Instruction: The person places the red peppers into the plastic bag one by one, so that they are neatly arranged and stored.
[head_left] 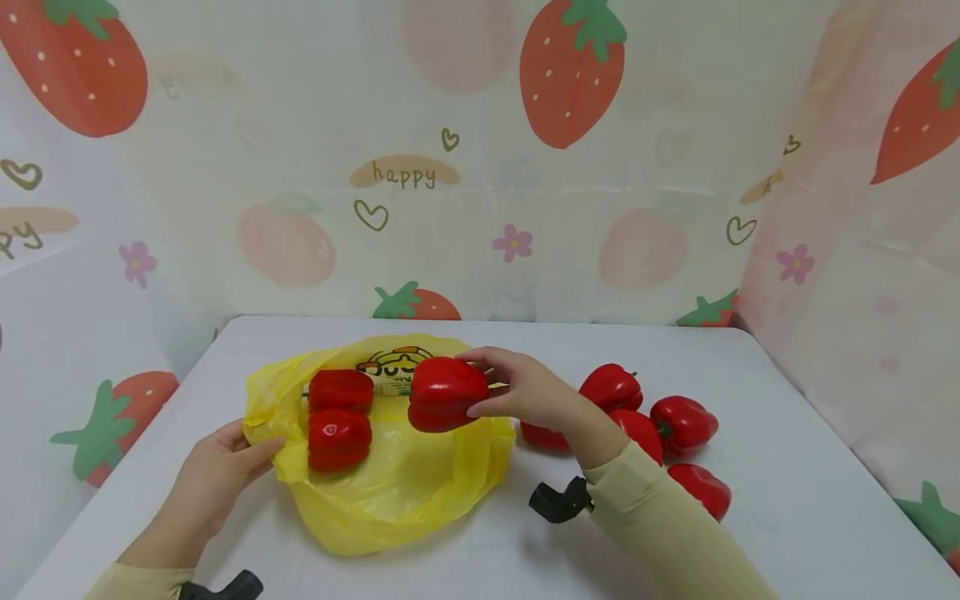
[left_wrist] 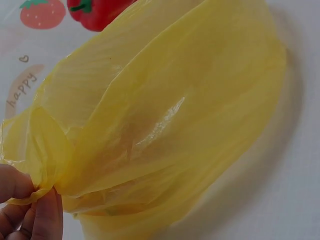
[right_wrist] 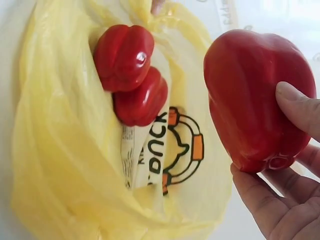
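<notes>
A yellow plastic bag [head_left: 405, 508] lies spread with its mouth wide, two red bell peppers [head_left: 339, 440] side by side within its left part. At the bag's left rim my left hand [head_left: 217, 471] pinches the plastic between thumb and fingers, and the gathered edge shows in the left wrist view. My right hand [head_left: 525, 390] grips another red bell pepper [right_wrist: 255, 95] by one end, thumb on one side and fingers on the other. That pepper hangs over the right half of the bag's mouth. A printed duck logo [right_wrist: 185, 150] shows on the bag's inner face.
Several more red bell peppers [head_left: 684, 423] lie in a loose group on the white table [head_left: 810, 500], right of the bag and partly behind my right forearm. A curtain with strawberry prints [head_left: 465, 242] stands behind and along both sides of the table.
</notes>
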